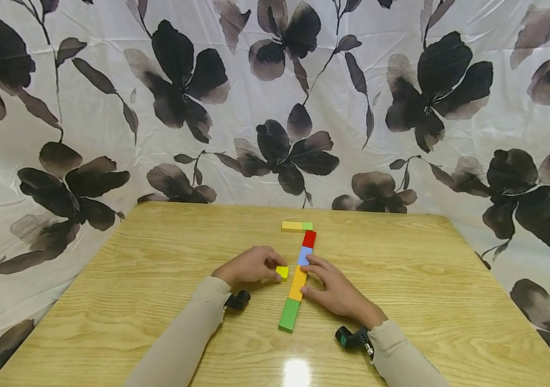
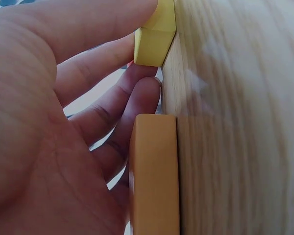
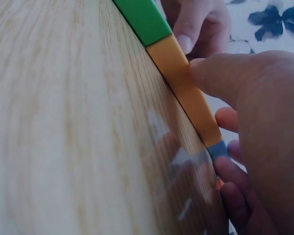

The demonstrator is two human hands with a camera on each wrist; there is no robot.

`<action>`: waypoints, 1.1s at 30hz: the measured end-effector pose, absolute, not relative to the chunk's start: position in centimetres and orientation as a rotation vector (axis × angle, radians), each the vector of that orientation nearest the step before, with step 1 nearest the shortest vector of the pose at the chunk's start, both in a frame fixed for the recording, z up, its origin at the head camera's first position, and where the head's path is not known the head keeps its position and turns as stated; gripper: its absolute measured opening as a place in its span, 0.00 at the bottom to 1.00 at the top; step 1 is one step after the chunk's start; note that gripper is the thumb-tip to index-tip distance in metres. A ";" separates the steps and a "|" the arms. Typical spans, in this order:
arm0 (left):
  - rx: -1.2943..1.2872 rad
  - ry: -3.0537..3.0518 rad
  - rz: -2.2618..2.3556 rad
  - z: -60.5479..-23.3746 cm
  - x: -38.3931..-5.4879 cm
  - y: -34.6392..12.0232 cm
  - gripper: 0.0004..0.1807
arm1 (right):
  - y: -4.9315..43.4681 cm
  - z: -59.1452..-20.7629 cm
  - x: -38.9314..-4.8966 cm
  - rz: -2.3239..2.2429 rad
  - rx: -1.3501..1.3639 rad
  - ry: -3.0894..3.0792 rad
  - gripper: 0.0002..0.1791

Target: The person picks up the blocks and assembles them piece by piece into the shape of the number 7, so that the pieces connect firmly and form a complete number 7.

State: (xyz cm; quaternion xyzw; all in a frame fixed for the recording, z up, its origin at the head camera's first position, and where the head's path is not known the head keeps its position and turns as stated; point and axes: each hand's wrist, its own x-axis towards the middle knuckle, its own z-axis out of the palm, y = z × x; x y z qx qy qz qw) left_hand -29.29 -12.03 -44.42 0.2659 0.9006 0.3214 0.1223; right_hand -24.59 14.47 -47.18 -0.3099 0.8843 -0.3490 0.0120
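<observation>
A short yellow block [image 1: 281,273] lies between the thumb and fingers of my left hand [image 1: 250,265], which pinches it just left of a row of blocks. From far to near the row runs red block [image 1: 309,238], blue block [image 1: 305,255], orange block [image 1: 297,285] and green block [image 1: 289,314]. My right hand [image 1: 335,287] rests along the row's right side. In the right wrist view its thumb touches the side of the orange block [image 3: 183,88], with the fingertips near the blue block [image 3: 218,149].
Beyond the row's far end, a pale yellow block [image 1: 292,226] and a light green block [image 1: 307,226] lie end to end crosswise. All sit on a wooden table [image 1: 158,322]. A floral cloth [image 1: 352,123] hangs behind it.
</observation>
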 end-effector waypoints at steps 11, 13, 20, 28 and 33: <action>0.765 2.638 0.971 -44.7 -29.3 -12.1 0.15 | 14.4 -47.3 -24.5 -1.093 -0.985 2.773 0.29; 0.756 2.641 0.978 -44.8 -29.4 -12.2 0.15 | 14.4 -47.2 -24.5 -1.096 -0.987 2.767 0.29; 0.753 2.628 1.018 -44.6 -29.3 -12.2 0.15 | 14.4 -47.1 -24.5 -1.092 -0.973 2.768 0.29; 0.728 2.653 1.033 -44.6 -29.4 -12.2 0.16 | 14.4 -47.0 -24.5 -1.093 -0.970 2.766 0.29; 0.682 2.651 1.089 -44.8 -29.4 -12.1 0.16 | 14.4 -47.1 -24.5 -1.097 -0.972 2.760 0.30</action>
